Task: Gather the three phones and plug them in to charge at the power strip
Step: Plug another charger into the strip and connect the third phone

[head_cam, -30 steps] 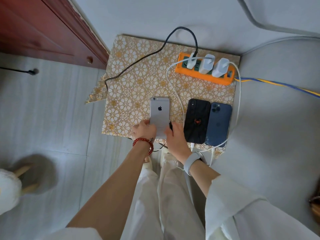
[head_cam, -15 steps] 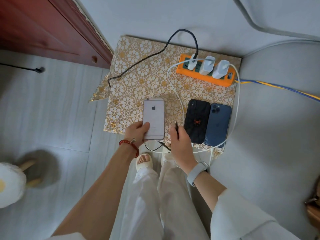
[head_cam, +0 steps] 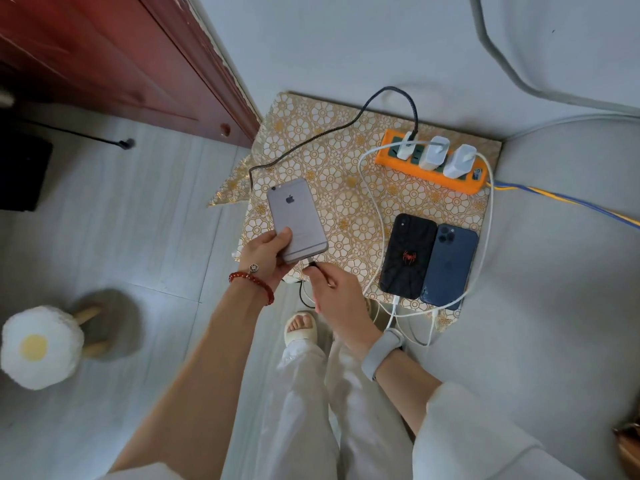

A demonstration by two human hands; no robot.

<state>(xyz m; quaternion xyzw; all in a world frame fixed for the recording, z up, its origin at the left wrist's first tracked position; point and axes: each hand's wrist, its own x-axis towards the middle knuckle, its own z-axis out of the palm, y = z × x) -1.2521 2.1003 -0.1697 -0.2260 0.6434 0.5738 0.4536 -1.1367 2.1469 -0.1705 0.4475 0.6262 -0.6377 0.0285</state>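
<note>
Fingers (head_cam: 313,268) of the right hand (head_cam: 337,296) pinch the black cable plug at the silver phone (head_cam: 297,220), clamped by the left hand (head_cam: 268,256) at 9 o'clock of both plugged-in phones. Best: align plug with port, push straight, keep phone steady.

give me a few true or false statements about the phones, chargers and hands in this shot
1. The left hand holds the silver phone back side up. True.
2. The orange power strip carries two white adapters. False: three.
3. The black spider-logo phone and the dark blue phone lie side by side on the gold floral mat. True.
4. The right hand is empty. False: it pinches the black braided cable at the silver phone's bottom edge.
</note>
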